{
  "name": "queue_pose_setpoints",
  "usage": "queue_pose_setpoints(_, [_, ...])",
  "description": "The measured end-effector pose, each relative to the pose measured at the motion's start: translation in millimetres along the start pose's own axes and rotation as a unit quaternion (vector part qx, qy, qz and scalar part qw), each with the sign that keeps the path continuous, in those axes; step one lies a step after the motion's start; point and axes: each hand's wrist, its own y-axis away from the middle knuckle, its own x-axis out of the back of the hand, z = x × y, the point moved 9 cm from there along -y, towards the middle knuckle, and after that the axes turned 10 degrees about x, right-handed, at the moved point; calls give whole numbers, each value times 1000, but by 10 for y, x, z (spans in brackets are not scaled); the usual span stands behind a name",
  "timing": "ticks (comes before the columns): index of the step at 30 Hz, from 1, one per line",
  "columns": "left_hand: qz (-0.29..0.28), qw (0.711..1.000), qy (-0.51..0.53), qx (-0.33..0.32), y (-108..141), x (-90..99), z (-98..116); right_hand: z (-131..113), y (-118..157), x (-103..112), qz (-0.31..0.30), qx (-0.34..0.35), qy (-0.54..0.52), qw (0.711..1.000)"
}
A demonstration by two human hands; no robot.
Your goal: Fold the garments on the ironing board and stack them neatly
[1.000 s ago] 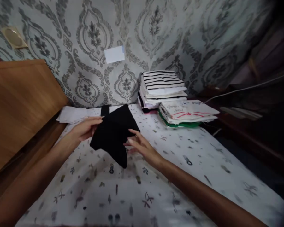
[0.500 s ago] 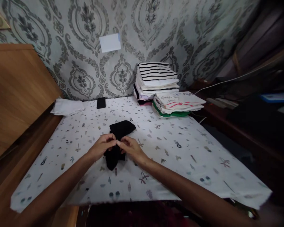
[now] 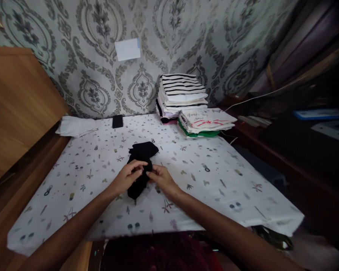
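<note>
With our left hand (image 3: 127,177) and right hand (image 3: 164,180) nearly meeting, we are pinching a bunched black cloth (image 3: 138,186) over the near half of the table (image 3: 192,205); since we are seemingly gripping only a little of it, a loosening pinch could be letting the layers slip apart; farther off, we are seeing a low stack (image 3: 206,121), then a taller striped stack (image 3: 183,86) near the wall (image 3: 142,88)

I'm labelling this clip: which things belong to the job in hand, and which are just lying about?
In hand:
black cloth, held by left hand and right hand
printed white tablecloth, beneath it

Lying about, untouched:
flat black rectangle, perhaps a phone
folded white cloth
stack topped with striped fabric
lower stack topped with red-printed white fabric
</note>
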Motion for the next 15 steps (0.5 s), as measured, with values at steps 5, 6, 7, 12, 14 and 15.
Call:
queue_pose_setpoints(5, [179, 965, -192, -13, 122, 263, -1, -78, 118, 74, 42, 17, -46, 998])
queue_pose_setpoints(6, [181, 960, -215, -4, 115, 301, -49, -126, 150, 126, 63, 23, -56, 996])
queue_pose_setpoints(7, [171, 958, -230, 5, 97, 331, -109, -179, 186, 195, 86, 28, -65, 994])
queue_pose_setpoints(12, [123, 952, -274, 51, 12, 517, -404, -459, 418, 792, 189, 31, -73, 979])
queue_pose_setpoints(14, [121, 947, -291, 59, 21, 574, -442, -535, 535, 1116, 214, 28, -30, 976])
queue_pose_setpoints(15, [117, 947, -294, 58, 33, 588, -445, -562, 602, 1279, 226, 27, 3, 974])
